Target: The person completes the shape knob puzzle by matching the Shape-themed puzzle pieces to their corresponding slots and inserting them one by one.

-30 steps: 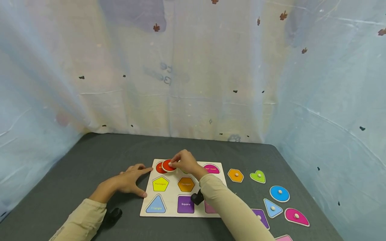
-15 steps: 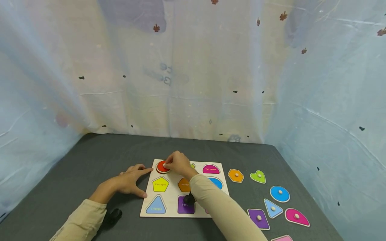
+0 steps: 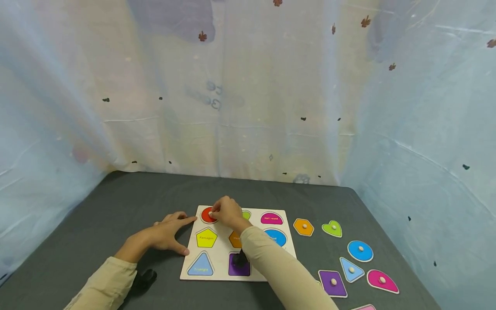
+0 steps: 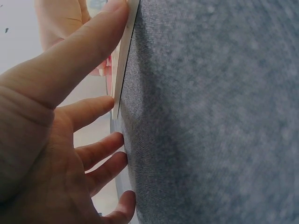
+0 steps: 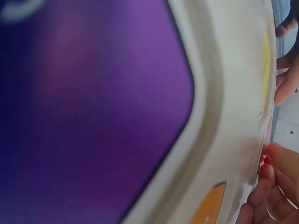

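Note:
A white shape-puzzle board (image 3: 221, 247) lies on the dark cloth, with coloured, labelled recesses. At its top left corner the red circle puzzle piece (image 3: 207, 215) sits at the circle recess, appearing level with the board. My right hand (image 3: 229, 213) pinches the knob of that piece between thumb and fingers. My left hand (image 3: 167, 233) is spread at the board's left edge, thumb and index finger touching the edge. The left wrist view shows the thumb (image 4: 88, 44) against the board's side. In the right wrist view the purple square recess (image 5: 107, 102) fills the near side.
Right of the board lie knobbed pieces: an orange hexagon (image 3: 303, 227), green heart (image 3: 332, 228), blue oval (image 3: 360, 251), blue triangle (image 3: 351, 270), purple square (image 3: 332, 283) and magenta half round (image 3: 382, 281). A pink piece (image 3: 365, 307) is cut off below. My right forearm covers part of the board.
My right hand has moved left with the red circle piece, which went from overlapping the circle recess to lying over it and lower. The left hand has stayed put.

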Demonstrator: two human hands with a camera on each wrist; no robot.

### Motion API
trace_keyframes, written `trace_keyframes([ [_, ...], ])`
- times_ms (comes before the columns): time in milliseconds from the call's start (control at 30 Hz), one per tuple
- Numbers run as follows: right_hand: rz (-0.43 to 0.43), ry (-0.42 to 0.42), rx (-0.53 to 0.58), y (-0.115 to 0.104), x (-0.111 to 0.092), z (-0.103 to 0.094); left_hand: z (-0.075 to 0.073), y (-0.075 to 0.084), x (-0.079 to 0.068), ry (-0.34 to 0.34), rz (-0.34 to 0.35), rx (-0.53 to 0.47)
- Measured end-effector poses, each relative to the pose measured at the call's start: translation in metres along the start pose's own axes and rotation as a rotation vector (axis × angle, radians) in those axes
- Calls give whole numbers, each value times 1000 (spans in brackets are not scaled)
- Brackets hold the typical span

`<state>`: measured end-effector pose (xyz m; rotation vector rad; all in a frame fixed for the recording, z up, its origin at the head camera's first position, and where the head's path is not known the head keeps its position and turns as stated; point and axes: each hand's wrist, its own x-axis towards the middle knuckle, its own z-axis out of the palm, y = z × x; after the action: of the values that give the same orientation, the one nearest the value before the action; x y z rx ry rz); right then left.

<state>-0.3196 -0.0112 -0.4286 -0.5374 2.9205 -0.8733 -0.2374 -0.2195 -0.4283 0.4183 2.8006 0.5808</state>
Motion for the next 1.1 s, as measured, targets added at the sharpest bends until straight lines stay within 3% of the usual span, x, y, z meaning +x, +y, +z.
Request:
trace_keyframes([
  [500,15,-50,20,-5,-4,-10,-3,1,1,-1,-2,9],
  [1100,0,-26,49,20,-10,-33,-1,1,0,-16,-11,11],
])
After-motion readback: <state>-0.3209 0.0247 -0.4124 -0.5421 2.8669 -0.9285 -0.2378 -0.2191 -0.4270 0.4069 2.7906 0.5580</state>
